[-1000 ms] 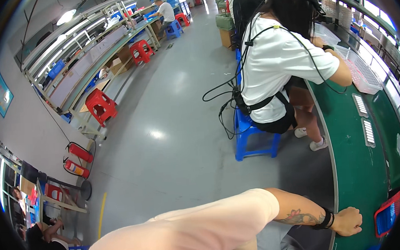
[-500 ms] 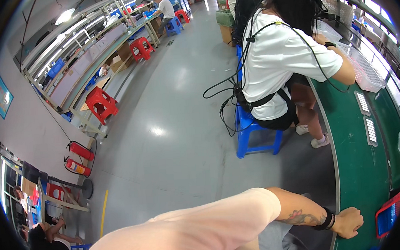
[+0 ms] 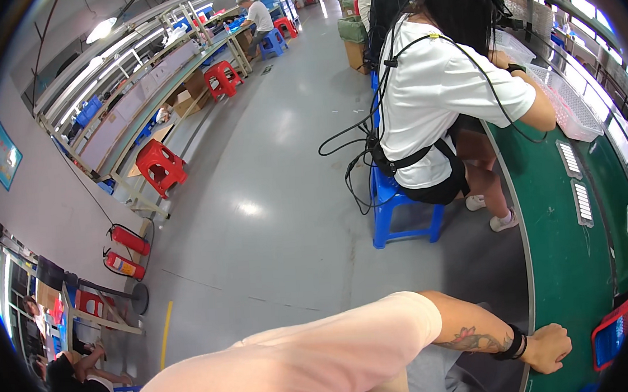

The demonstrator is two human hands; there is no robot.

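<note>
My left hand [image 3: 547, 349] rests on the green tabletop [image 3: 559, 267] close to its near edge. Its fingers are curled into a loose fist, and nothing shows in it. Dark bands circle the wrist, and a tattoo marks the forearm below a pale pink sleeve. Just right of the fist lies a red-rimmed tray [image 3: 616, 332] with blue inside, apart from the hand. Farther up the table are two flat pieces with white slots [image 3: 582, 203]. My right hand is out of view.
A co-worker in a white shirt [image 3: 423, 103] sits on a blue stool [image 3: 401, 216] at the same table, beside a pale perforated basket [image 3: 567, 105]. Red stools [image 3: 160, 166] line a bench at the left. Two fire extinguishers [image 3: 127, 250] stand by the wall.
The view has shifted very slightly, with things at the left a little lower and farther right. My left hand stays in place, still curled on the table.
</note>
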